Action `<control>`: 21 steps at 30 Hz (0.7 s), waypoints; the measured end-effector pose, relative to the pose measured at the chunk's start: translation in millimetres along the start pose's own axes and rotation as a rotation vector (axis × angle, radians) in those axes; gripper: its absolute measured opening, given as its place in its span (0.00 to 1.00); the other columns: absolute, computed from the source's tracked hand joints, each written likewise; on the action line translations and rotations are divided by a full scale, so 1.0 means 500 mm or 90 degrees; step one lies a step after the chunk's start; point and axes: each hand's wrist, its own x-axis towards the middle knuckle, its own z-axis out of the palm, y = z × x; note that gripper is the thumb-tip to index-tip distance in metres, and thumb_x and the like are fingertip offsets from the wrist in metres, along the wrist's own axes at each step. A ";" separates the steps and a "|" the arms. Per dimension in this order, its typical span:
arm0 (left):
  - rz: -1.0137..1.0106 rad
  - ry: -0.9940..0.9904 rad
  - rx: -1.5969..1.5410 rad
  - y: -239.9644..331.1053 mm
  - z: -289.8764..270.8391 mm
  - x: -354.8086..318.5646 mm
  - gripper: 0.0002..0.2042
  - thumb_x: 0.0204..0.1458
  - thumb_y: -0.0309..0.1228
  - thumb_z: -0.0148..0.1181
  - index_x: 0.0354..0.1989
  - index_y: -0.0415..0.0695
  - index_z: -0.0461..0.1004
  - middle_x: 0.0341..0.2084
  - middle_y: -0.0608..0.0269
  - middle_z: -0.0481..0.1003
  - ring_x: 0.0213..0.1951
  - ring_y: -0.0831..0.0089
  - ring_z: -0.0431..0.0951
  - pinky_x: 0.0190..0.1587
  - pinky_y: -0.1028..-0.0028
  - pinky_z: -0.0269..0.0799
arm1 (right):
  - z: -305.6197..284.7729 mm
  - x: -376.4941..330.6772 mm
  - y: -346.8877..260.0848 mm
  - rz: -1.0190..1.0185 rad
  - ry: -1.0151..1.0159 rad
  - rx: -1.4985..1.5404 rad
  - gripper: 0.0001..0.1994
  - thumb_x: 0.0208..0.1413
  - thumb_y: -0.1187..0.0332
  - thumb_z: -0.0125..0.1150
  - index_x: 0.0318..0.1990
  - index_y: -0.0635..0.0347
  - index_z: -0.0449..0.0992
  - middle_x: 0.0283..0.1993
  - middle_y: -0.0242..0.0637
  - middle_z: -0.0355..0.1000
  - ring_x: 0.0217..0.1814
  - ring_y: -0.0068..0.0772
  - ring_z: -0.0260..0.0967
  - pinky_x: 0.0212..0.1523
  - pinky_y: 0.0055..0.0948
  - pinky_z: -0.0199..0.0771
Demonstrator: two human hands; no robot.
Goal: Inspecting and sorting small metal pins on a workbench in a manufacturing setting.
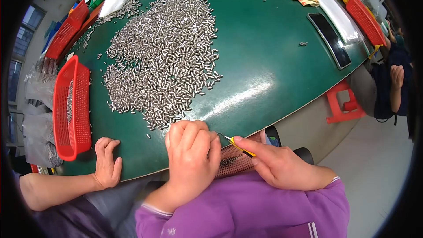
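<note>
A large heap of small, shiny metal pins covers the left and middle of the green table. At the heap's near end my left hand is closed, its fingers curled down; whatever is between them is hidden. My right hand grips a small screwdriver by its yellow and black handle. The thin metal shaft points left, its tip close to my left fingers. Below the table edge, between my hands, a red mesh basket holds some dark metal pieces.
A co-worker's hand rests at the table's edge on the left, near a red basket of pins. A phone lies at the right. Beyond are plastic bags and another red basket. A red stool stands on the floor.
</note>
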 end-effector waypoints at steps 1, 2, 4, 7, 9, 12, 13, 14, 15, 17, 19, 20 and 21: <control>-0.002 -0.001 0.000 0.001 -0.001 0.001 0.07 0.42 0.21 0.67 0.29 0.44 0.74 0.34 0.63 0.74 0.42 0.59 0.72 0.45 0.62 0.65 | -0.003 0.003 -0.002 0.001 -0.002 0.001 0.34 0.57 0.80 0.57 0.73 0.55 0.59 0.45 0.54 0.73 0.34 0.52 0.76 0.34 0.42 0.79; -0.001 -0.007 0.002 0.002 -0.002 0.003 0.07 0.42 0.21 0.66 0.29 0.44 0.75 0.34 0.63 0.74 0.41 0.60 0.72 0.45 0.61 0.65 | -0.010 0.006 -0.008 0.012 -0.020 -0.006 0.35 0.56 0.79 0.57 0.73 0.55 0.58 0.48 0.56 0.72 0.33 0.53 0.76 0.33 0.42 0.79; -0.001 -0.014 0.002 0.003 -0.002 0.005 0.07 0.42 0.21 0.66 0.29 0.43 0.75 0.34 0.62 0.74 0.41 0.60 0.73 0.44 0.61 0.65 | -0.020 0.008 -0.019 0.025 -0.038 -0.013 0.35 0.56 0.79 0.58 0.73 0.55 0.58 0.51 0.59 0.71 0.32 0.55 0.76 0.32 0.42 0.80; 0.002 -0.018 0.007 0.004 -0.005 0.005 0.06 0.43 0.21 0.66 0.29 0.42 0.75 0.34 0.62 0.75 0.41 0.59 0.73 0.44 0.61 0.65 | -0.030 0.011 -0.038 0.063 -0.082 -0.059 0.35 0.56 0.79 0.58 0.73 0.54 0.57 0.54 0.60 0.70 0.33 0.56 0.76 0.30 0.41 0.80; -0.004 -0.015 0.010 0.004 -0.003 0.003 0.06 0.43 0.21 0.66 0.29 0.42 0.75 0.34 0.62 0.75 0.41 0.59 0.73 0.44 0.61 0.66 | -0.037 0.014 -0.047 0.118 -0.131 -0.137 0.36 0.55 0.78 0.60 0.73 0.55 0.57 0.56 0.62 0.70 0.34 0.55 0.77 0.28 0.40 0.81; 0.003 -0.005 0.014 0.002 -0.002 0.000 0.07 0.44 0.21 0.66 0.30 0.43 0.75 0.34 0.62 0.75 0.41 0.58 0.73 0.44 0.61 0.66 | -0.033 0.012 -0.033 0.087 -0.092 -0.129 0.34 0.56 0.77 0.59 0.72 0.56 0.58 0.56 0.59 0.71 0.37 0.54 0.78 0.33 0.40 0.82; 0.007 -0.003 0.016 0.001 -0.001 -0.002 0.07 0.44 0.21 0.66 0.30 0.43 0.75 0.34 0.62 0.75 0.41 0.58 0.73 0.44 0.61 0.66 | -0.036 0.014 -0.030 0.084 -0.089 -0.130 0.34 0.56 0.77 0.59 0.72 0.56 0.58 0.56 0.59 0.71 0.37 0.54 0.78 0.33 0.40 0.82; 0.003 0.002 0.011 0.000 -0.001 -0.005 0.07 0.43 0.21 0.66 0.31 0.43 0.75 0.34 0.62 0.75 0.41 0.58 0.73 0.45 0.61 0.66 | -0.041 0.018 -0.026 0.051 -0.015 -0.103 0.33 0.56 0.77 0.59 0.71 0.56 0.60 0.56 0.57 0.71 0.40 0.52 0.78 0.37 0.40 0.82; -0.001 0.006 0.005 0.001 -0.001 -0.008 0.08 0.43 0.22 0.67 0.31 0.44 0.75 0.34 0.62 0.75 0.41 0.58 0.73 0.46 0.61 0.67 | -0.046 0.023 -0.021 0.019 0.059 -0.075 0.32 0.57 0.77 0.59 0.71 0.56 0.61 0.56 0.55 0.72 0.42 0.51 0.78 0.41 0.40 0.82; 0.010 0.038 0.000 -0.006 -0.018 -0.009 0.09 0.42 0.22 0.67 0.33 0.44 0.75 0.35 0.61 0.75 0.41 0.58 0.73 0.47 0.61 0.67 | -0.059 0.042 -0.012 0.004 0.237 -0.234 0.31 0.58 0.76 0.59 0.70 0.55 0.63 0.52 0.48 0.75 0.44 0.48 0.77 0.44 0.41 0.79; 0.006 0.102 0.006 -0.018 -0.043 -0.010 0.12 0.41 0.21 0.68 0.35 0.45 0.74 0.35 0.60 0.76 0.40 0.59 0.73 0.48 0.61 0.68 | -0.076 0.069 0.021 0.009 0.335 -0.344 0.28 0.58 0.75 0.61 0.68 0.54 0.66 0.43 0.43 0.75 0.40 0.47 0.75 0.38 0.41 0.76; -0.016 0.131 -0.005 -0.030 -0.050 -0.013 0.12 0.43 0.20 0.66 0.35 0.45 0.73 0.34 0.60 0.76 0.39 0.59 0.74 0.48 0.60 0.68 | -0.087 0.078 0.037 0.021 0.343 -0.400 0.27 0.58 0.75 0.61 0.66 0.54 0.68 0.41 0.42 0.74 0.38 0.46 0.74 0.37 0.41 0.75; -0.043 0.149 -0.004 -0.038 -0.062 -0.020 0.11 0.43 0.18 0.65 0.34 0.44 0.71 0.33 0.59 0.76 0.39 0.59 0.74 0.47 0.61 0.68 | -0.095 0.088 0.047 0.025 0.347 -0.451 0.25 0.58 0.75 0.61 0.65 0.54 0.69 0.39 0.42 0.72 0.36 0.46 0.73 0.35 0.40 0.74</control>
